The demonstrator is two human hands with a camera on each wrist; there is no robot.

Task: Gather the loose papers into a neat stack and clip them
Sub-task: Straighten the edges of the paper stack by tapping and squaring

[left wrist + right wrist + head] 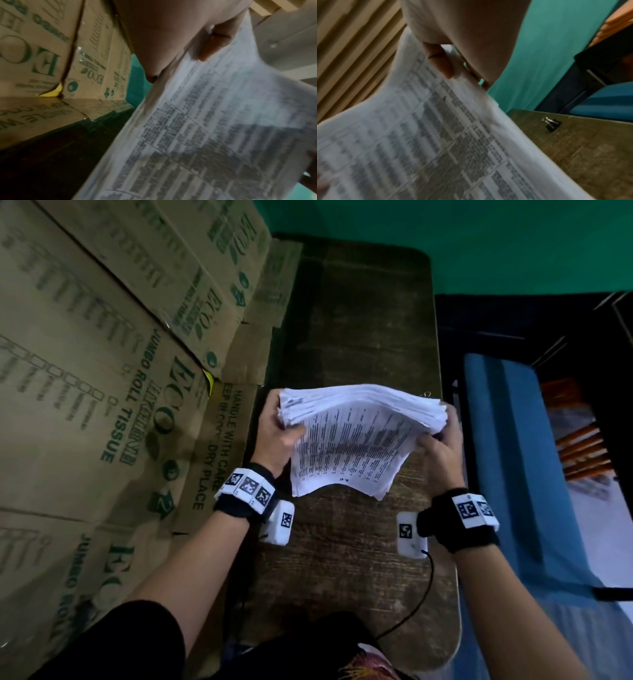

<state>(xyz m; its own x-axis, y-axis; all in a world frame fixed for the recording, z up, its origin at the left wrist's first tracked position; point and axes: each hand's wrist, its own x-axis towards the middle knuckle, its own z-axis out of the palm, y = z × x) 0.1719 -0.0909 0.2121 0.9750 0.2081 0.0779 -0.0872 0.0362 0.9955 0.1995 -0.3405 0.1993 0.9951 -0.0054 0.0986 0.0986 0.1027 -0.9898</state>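
Note:
A thick stack of printed white papers (356,440) is held up above the dark wooden table (346,559), its edges fanned and uneven. My left hand (277,429) grips the stack's left side, thumb on the top sheet. My right hand (442,446) grips the right side the same way. The left wrist view shows my thumb (211,46) on the papers (205,135); the right wrist view shows my thumb (440,62) on the papers (419,142). A black binder clip (552,123) lies on the table (582,155) beyond the stack, its handle just visible past the stack's far edge (426,395).
Stacked cardboard boxes (102,371) printed with green text line the table's left edge. A green wall (479,241) is behind. A blue cushioned seat (513,457) stands to the right of the table. A black cable (411,611) runs from my right wrist across the near table.

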